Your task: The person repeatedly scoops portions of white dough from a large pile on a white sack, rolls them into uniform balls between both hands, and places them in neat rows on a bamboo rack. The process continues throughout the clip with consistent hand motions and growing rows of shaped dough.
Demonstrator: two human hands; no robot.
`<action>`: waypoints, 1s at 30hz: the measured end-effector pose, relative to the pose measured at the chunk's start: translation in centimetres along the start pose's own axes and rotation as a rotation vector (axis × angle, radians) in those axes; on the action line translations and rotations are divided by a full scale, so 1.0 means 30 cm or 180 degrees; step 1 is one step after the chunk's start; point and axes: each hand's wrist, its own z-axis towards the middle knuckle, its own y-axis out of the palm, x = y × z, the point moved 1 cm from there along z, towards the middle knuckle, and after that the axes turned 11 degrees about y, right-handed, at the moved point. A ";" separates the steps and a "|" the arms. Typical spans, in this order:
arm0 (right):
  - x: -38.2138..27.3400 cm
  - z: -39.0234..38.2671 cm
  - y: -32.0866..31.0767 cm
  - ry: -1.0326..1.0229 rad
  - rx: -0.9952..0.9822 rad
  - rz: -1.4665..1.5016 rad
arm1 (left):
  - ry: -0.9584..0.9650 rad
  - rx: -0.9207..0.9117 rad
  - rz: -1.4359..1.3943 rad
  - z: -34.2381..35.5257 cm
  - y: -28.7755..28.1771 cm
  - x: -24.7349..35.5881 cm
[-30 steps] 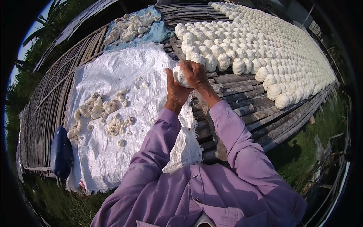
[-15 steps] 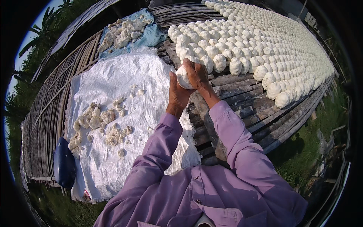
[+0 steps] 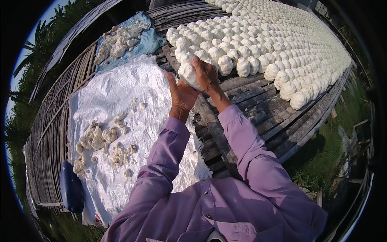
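A white, lumpy ball [image 3: 188, 75] is cradled between my two hands, just in front of the rows of similar white balls [image 3: 246, 52]. My right hand [image 3: 207, 78] grips it from the right, thumb on top. My left hand [image 3: 181, 97] supports it from below, its thumb raised apart at the left and its other fingers mostly hidden by the ball. Below and left of them a white woven sheet [image 3: 96, 105] lies on the rack, with scattered broken, off-white lumps [image 3: 96, 141] on it.
A blue plastic sheet [image 3: 145, 44] with more lumps [image 3: 121, 42] lies at the back left. The slatted wooden rack [image 3: 254, 99] runs under everything. A dark blue oblong object [image 3: 70, 187] sits at the lower left. Grass [image 3: 334, 141] and plants show beyond the rack's edges.
Both hands have shifted a little left and up in the picture with the ball. My left thumb has moved outward from the ball. The surroundings have shifted in view.
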 end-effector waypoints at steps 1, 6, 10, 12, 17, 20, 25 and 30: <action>0.017 0.002 0.003 0.0162 0.0196 0.0520 | -0.0106 0.0194 0.0006 0.005 -0.006 -0.006; 0.049 -0.079 -0.018 -0.0552 0.0629 0.0398 | 0.0169 0.0879 0.0098 0.058 -0.057 -0.048; 0.038 -0.081 -0.083 -0.0887 0.0651 0.0102 | -0.0041 0.1127 -0.0173 0.061 -0.046 -0.095; 0.041 -0.057 -0.105 -0.1573 0.0878 -0.0663 | -0.0088 0.0773 0.0195 0.050 -0.015 -0.122; 0.192 -0.018 -0.196 0.0037 0.0435 0.1614 | -0.0440 0.0279 0.0278 0.050 0.041 -0.196; 0.291 -0.069 -0.280 -0.0752 0.0310 0.0172 | -0.0655 0.0129 0.0485 0.064 0.046 -0.263; 0.444 -0.100 -0.547 0.1172 -0.0090 0.2330 | -0.1083 0.0217 0.0932 0.048 0.053 -0.324; 0.652 0.020 -0.790 0.1177 0.1279 0.1233 | -0.0517 0.0243 0.1306 -0.016 0.038 -0.182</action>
